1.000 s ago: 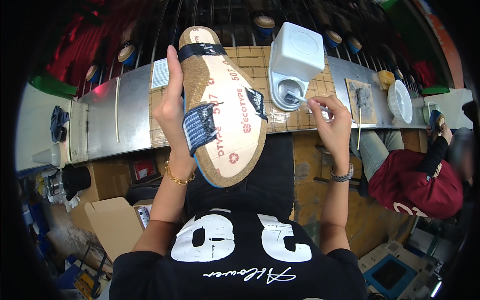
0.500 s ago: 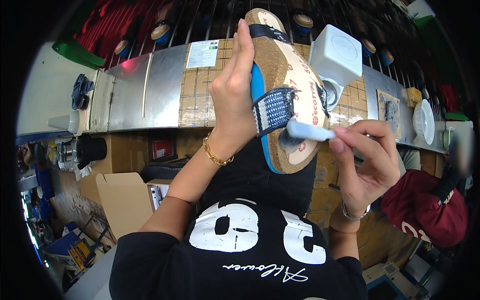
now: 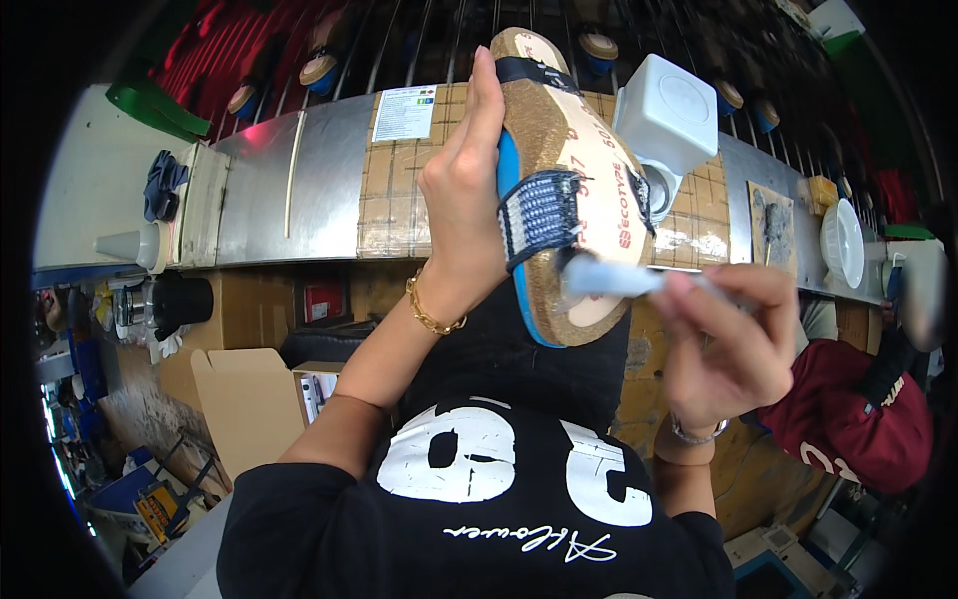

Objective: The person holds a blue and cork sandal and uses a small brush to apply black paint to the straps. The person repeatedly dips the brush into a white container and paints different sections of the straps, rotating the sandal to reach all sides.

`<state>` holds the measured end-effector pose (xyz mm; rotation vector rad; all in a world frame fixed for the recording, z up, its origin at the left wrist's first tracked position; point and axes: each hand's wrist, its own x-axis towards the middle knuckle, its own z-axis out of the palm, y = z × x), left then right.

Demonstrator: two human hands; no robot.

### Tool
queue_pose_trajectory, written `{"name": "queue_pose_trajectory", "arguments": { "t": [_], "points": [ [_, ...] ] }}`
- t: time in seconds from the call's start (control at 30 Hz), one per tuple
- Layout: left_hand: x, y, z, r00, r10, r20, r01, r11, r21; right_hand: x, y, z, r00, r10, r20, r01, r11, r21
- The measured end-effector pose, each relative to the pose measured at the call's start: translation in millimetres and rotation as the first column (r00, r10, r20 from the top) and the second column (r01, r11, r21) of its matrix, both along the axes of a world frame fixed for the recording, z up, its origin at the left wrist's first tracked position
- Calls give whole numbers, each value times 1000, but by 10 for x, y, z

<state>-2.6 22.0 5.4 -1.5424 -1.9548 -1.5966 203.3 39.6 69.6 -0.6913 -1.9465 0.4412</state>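
A sandal (image 3: pixel 540 130), cork-edged with a pale insole board, stands bottom-up toward me on a blue form (image 3: pixel 510 160). Woven blue-and-white strap ends (image 3: pixel 544 212) fold over its side, and a dark strap (image 3: pixel 534 70) crosses near the far end. My left hand (image 3: pixel 467 185) grips it along the left side, fingers stretched upward and thumb hidden. In my right hand (image 3: pixel 733 344) a small brush with a pale handle (image 3: pixel 617 279) is pinched between thumb and fingers. Its dark bristles are at the near end of the sole, beside the strap; motion smears brush and fingers.
A white plastic container (image 3: pixel 671 112) stands behind the sandal on a cardboard-covered bench (image 3: pixel 394 205). Beyond runs a rack of metal rods (image 3: pixel 384 45) bearing several more soles. To the right are a stained board (image 3: pixel 771 225), a white bowl (image 3: pixel 844 245) and a person in maroon (image 3: pixel 853 419).
The brush and my right hand have moved slightly down, and the handle has swung a little. The sandal has shifted slightly left; my left hand keeps its hold.
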Motion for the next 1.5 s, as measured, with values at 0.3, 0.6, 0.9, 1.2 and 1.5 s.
{"name": "queue_pose_trajectory", "arguments": {
  "t": [0.3,0.6,0.9,1.2,1.5],
  "points": [
    [-70,-21,-27,990,-71,125,74,997,-26,92,-5,53,940,312,135,-322,945,62],
    [-95,-37,-141,911,-258,321,266,964,19,70,68,132,929,357,94,-353,934,-54],
    [-102,-89,-93,887,-302,351,339,940,-47,1,182,28,966,237,-101,-248,962,-115],
    [-92,-99,-43,885,-323,335,380,917,-120,115,294,-8,923,380,-50,-381,895,-232],
    [-113,-97,-33,852,-316,417,411,898,-158,182,366,12,869,482,-117,-495,831,-254]
  ]
}}
